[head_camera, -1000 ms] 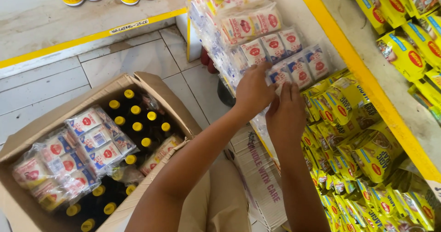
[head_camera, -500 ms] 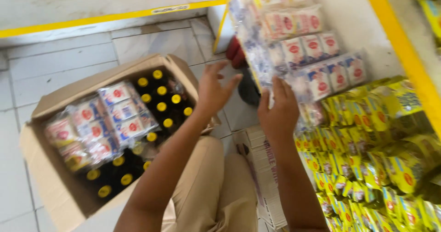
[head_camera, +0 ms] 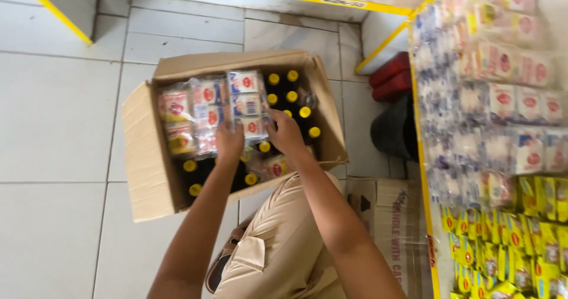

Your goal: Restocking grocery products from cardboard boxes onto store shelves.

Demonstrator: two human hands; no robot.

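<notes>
An open cardboard box (head_camera: pixel 145 174) stands on the tiled floor in front of me. Inside lie clear multipacks of small white-and-red sachets (head_camera: pixel 204 106) on top of dark bottles with yellow caps (head_camera: pixel 296 97). My left hand (head_camera: pixel 229 142) rests on the near edge of the sachet pack, fingers curled over it. My right hand (head_camera: pixel 285 132) grips the pack's right near corner beside the bottles. Both forearms reach down from the bottom of the view.
A shelf (head_camera: pixel 423 157) with a yellow edge at the right holds rows of similar sachet packs (head_camera: pixel 503 97) and yellow packets (head_camera: pixel 509 246). A flattened printed carton (head_camera: pixel 390 216) lies beside my knee. Red and black items (head_camera: pixel 393 106) sit under the shelf.
My hands left the shelf on the right and came down into the cardboard box. They now hold the sachet pack. The view swung down and left toward the floor.
</notes>
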